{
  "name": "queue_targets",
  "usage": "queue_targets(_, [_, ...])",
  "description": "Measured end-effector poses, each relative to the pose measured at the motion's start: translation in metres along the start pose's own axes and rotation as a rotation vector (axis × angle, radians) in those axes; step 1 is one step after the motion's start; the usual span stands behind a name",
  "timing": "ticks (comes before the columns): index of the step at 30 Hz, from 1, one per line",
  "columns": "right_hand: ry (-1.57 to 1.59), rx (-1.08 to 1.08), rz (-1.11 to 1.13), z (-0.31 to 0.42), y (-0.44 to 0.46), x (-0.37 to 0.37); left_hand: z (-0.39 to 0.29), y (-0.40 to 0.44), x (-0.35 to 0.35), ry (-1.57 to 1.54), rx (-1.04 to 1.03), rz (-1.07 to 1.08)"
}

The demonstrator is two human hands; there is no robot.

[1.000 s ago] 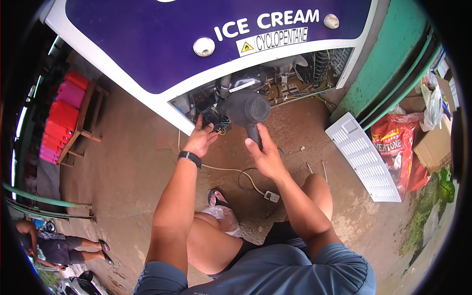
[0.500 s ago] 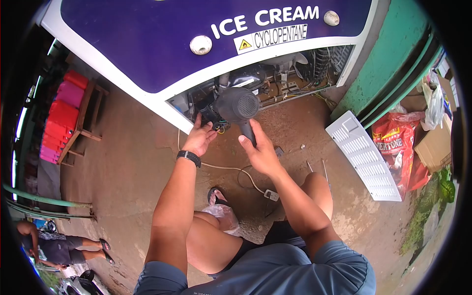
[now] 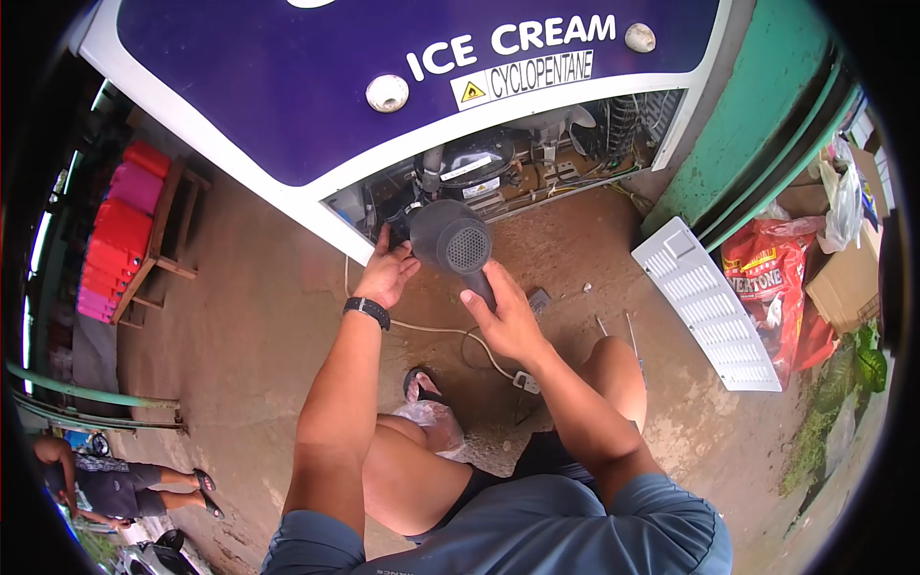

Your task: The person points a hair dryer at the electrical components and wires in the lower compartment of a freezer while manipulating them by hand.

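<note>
My right hand (image 3: 508, 314) is wrapped around the handle of a dark grey hair dryer (image 3: 436, 233), its round perforated intake facing up toward me. The dryer's front end points left, at a black electrical part (image 3: 395, 218) by the lower left of the freezer's open compartment. My left hand (image 3: 385, 273), with a black watch (image 3: 368, 310) on the wrist, grips that part with its fingers. Much of the part is hidden behind the dryer. Beyond it, a black compressor (image 3: 476, 161) sits inside the compartment of the purple and white ice cream freezer (image 3: 278, 115).
A white vented panel (image 3: 711, 311) leans at the right near a red bag (image 3: 762, 259). A pale cord runs along the floor to a white socket block (image 3: 526, 381). Red and pink containers (image 3: 125, 225) stand on a wooden rack at left. Another person (image 3: 105, 484) is at lower left.
The hair dryer and my right hand have shifted down and slightly left, so the dryer covers more of the black part and its wires. My left hand stays nearly in place.
</note>
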State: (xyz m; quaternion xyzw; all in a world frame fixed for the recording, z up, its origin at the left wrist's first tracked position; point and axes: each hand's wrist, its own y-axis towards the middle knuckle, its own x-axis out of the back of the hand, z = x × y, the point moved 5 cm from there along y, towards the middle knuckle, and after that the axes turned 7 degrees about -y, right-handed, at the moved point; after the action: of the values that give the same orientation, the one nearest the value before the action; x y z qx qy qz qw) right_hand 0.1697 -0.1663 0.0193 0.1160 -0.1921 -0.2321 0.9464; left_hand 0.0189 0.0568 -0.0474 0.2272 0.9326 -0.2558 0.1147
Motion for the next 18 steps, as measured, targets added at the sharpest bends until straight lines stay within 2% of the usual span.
queue_targets(2, [-0.077, 0.109, -0.001, -0.001, -0.007, -0.002, 0.004, 0.006, 0.005, -0.017, -0.021, 0.056])
queue_targets(5, [-0.158, 0.091, 0.037, 0.001, -0.013, -0.005, -0.002, -0.004, -0.009, -0.095, -0.028, 0.073])
queue_targets(8, [-0.21, 0.123, 0.04, 0.005, -0.009, -0.012, -0.005, -0.013, -0.015, -0.182, 0.008, -0.04])
queue_targets(12, [-0.292, 0.151, 0.029, 0.014, 0.017, -0.033, -0.007, -0.015, -0.011, -0.261, -0.125, 0.051])
queue_targets(14, [-0.326, 0.146, 0.018, 0.024, 0.031, -0.047, 0.004, 0.003, 0.0, -0.019, -0.179, 0.024])
queue_targets(15, [-0.362, 0.14, 0.009, 0.03, 0.038, -0.053, 0.004, 0.003, -0.004, -0.02, -0.178, 0.025])
queue_targets(18, [-0.375, 0.114, 0.02, 0.039, 0.053, -0.07, 0.011, -0.002, -0.023, -0.335, -0.069, 0.007])
